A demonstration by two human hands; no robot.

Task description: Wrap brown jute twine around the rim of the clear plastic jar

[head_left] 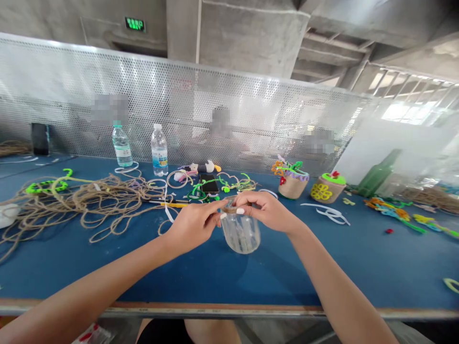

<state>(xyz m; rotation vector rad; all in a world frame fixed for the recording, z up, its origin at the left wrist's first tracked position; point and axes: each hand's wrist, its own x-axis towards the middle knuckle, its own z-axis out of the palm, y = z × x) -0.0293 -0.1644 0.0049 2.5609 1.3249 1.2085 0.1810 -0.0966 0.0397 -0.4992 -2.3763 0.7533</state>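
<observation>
Blue table (161,282); at its middle, a clear, vertically streaked glass jar (242,236), mouth up. Both hands, left (195,222) and right (267,209), pinch its neck, ringed by a brown band (233,209), apparently twine, partly finger-hidden.

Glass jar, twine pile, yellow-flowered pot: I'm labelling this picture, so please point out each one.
Glass jar (242,234): head view, on its clear side.
Twine pile (102,191): head view, on its tangled middle.
Yellow-flowered pot (333,191): head view, on its front wall.
</observation>
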